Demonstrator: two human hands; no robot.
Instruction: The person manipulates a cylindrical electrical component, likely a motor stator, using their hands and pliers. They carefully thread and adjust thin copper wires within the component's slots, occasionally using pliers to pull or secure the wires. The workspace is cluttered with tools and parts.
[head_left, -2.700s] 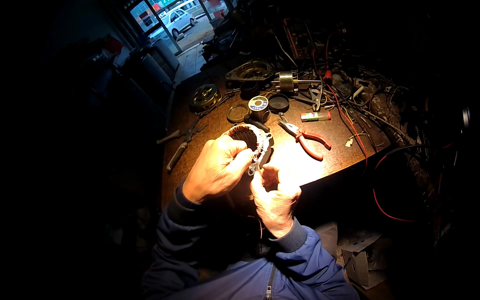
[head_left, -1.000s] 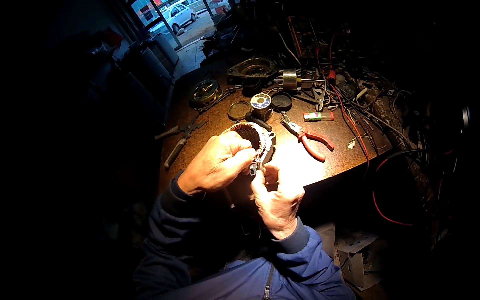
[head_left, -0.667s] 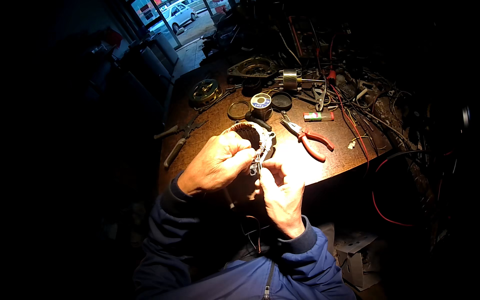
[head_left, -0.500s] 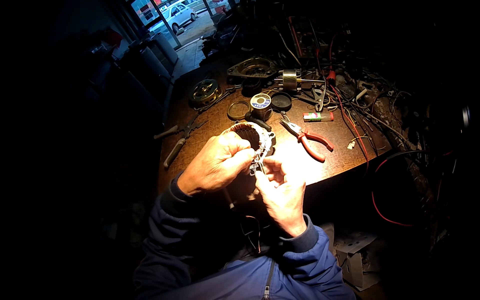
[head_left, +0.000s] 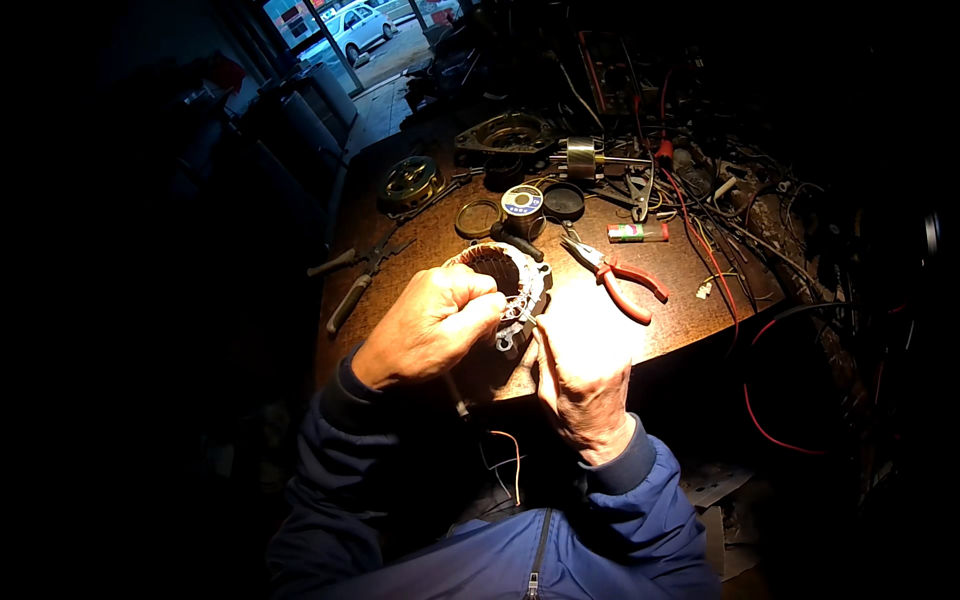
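A ring-shaped motor stator [head_left: 522,308] with copper windings and metal lugs stands tilted near the table's front edge. My left hand [head_left: 425,328] is closed on its left side, thumb and curled fingers at the winding rim. Just right of the stator, my right hand [head_left: 588,385] is closed, fingertips pressed together by the rim. A thin pale strand seems to run to those fingertips, but glare and the fingers hide what they hold. Red-handled long-nose pliers [head_left: 615,280] lie beyond my right hand.
Behind the stator stand a solder spool [head_left: 522,203] and a round black lid [head_left: 564,202]. Farther back are a metal rotor [head_left: 580,158] and motor end covers [head_left: 412,183]. Another pair of pliers [head_left: 352,300] lies left. Tangled wires [head_left: 760,215] crowd the right side.
My right hand has moved right and turned, back of the hand now up, uncovering the stator's lower right side. My left hand stays on the stator.
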